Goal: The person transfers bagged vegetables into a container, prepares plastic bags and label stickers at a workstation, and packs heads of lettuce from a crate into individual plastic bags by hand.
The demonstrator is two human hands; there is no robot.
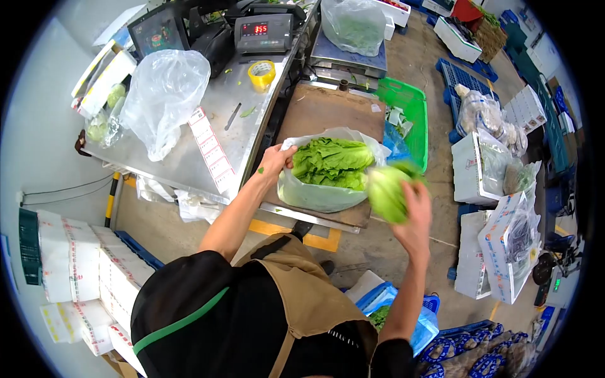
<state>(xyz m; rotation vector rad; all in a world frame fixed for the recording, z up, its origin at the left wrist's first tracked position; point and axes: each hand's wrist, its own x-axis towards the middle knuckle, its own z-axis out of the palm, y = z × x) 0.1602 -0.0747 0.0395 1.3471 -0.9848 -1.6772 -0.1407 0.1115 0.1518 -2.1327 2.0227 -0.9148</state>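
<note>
A clear plastic bag (315, 196) stands open on a brown board (315, 113), with green leafy lettuce (331, 160) inside it. My left hand (277, 160) pinches the bag's left rim. On the bag's right side, my right hand (414, 211) grips another head of lettuce (387, 194), blurred by motion and held in the air just past the rim.
A metal table (170, 176) at the left holds a scale (263, 33), yellow tape (261, 74), a label strip (211, 150) and an empty plastic bag (165, 94). A green crate (421, 123) is beyond the board. White foam boxes (469, 167) line the right.
</note>
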